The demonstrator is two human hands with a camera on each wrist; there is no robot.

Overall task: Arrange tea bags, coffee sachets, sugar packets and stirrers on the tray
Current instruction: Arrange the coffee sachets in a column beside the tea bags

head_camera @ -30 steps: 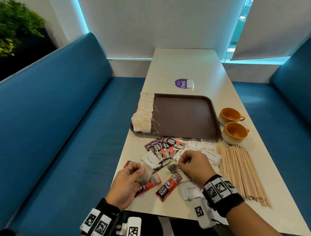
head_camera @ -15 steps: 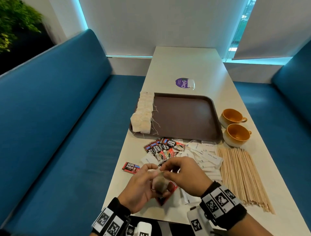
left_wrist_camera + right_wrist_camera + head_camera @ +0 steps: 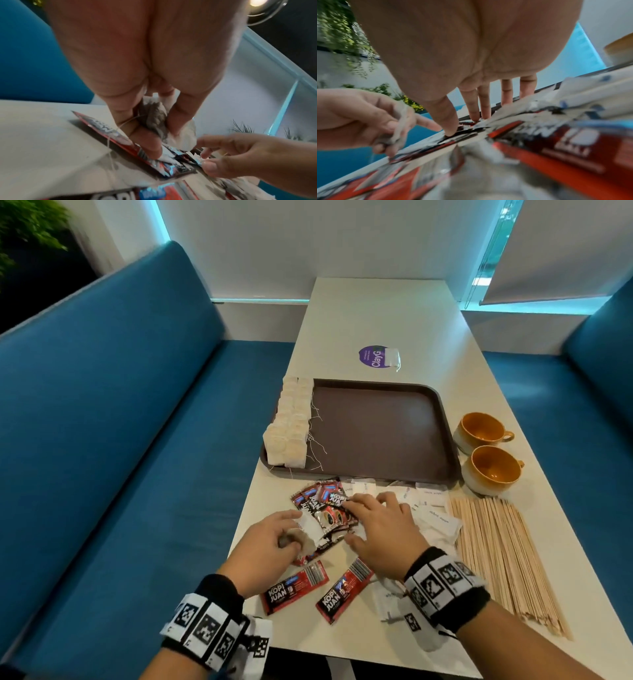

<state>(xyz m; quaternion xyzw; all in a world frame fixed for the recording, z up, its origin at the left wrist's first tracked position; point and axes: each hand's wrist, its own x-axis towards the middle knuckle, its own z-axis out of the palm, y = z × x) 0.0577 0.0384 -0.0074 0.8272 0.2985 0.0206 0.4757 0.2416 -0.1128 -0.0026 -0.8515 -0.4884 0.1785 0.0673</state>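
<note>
A person sorts drink supplies at a booth table. The left hand (image 3: pixel 270 542) curls round a loose tea bag (image 3: pixel 155 119), pinched between thumb and fingers, apparently to keep it apart from the mixed pile. The right hand (image 3: pixel 376 529) lies flat, fingers straight, pressing on the red coffee sachets (image 3: pixel 329 503) heaped just near of the tray (image 3: pixel 376 433). Tea bags (image 3: pixel 291 422) already line the tray's left edge, leaving its middle bare for the other items. White sugar packets (image 3: pixel 431 508) lie right of the sachets, the stirrers (image 3: pixel 500 549) farther right, beside two orange cups (image 3: pixel 489 453). Motion blur hides finer fingertip contact.
</note>
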